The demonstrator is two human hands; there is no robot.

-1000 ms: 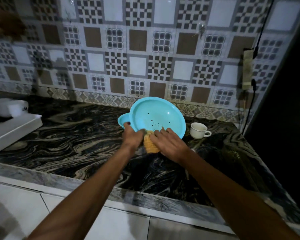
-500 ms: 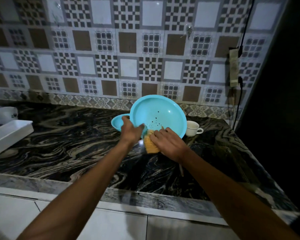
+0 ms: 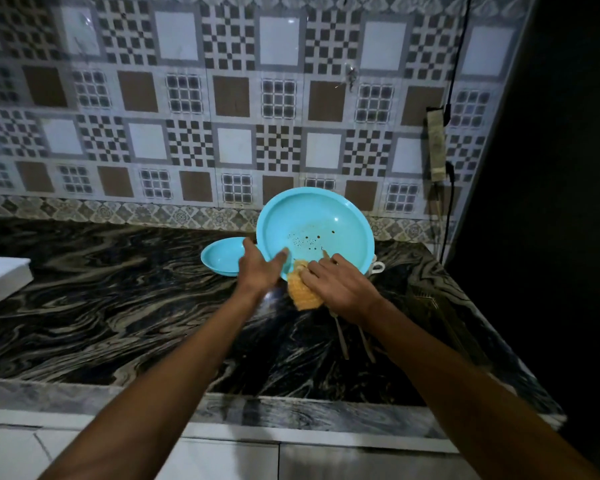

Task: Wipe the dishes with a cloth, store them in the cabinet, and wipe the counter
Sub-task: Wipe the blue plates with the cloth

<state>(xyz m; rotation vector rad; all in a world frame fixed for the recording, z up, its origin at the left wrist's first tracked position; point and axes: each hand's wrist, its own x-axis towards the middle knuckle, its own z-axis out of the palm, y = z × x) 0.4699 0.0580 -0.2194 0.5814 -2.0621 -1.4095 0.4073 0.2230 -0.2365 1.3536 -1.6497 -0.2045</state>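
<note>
1. Colander (image 3: 321, 226): turquoise, perforated, tilted up on edge above the surface (image 3: 118, 306), with its inside facing the camera.
2. Left hand (image 3: 258, 270) grips the colander's lower left rim, thumb laid over the inner face and the fingers behind (those fingers are hidden).
3. Right hand (image 3: 338, 289) is curled around a yellow cloth (image 3: 303, 292) and presses it against the colander's lower rim; its fingertips touch the inside of the bowl.
4. Part of the cloth hangs below the rim, between the two hands.
5. Bowl (image 3: 222, 259): turquoise, sits flat on the surface just left of the colander, partly behind the left hand.
6. Cup (image 3: 378, 266): white, mostly hidden behind the colander's right edge; only the handle side shows.
7. Two thin utensils (image 3: 343, 341) lie on the surface beneath the right wrist (type unclear in the dim light).
8. White tray (image 3: 0, 282) sits at the far left edge of the surface.
9. Patterned tile wall (image 3: 222, 116) stands behind; a cable (image 3: 452, 81) runs down it at the right.
</note>
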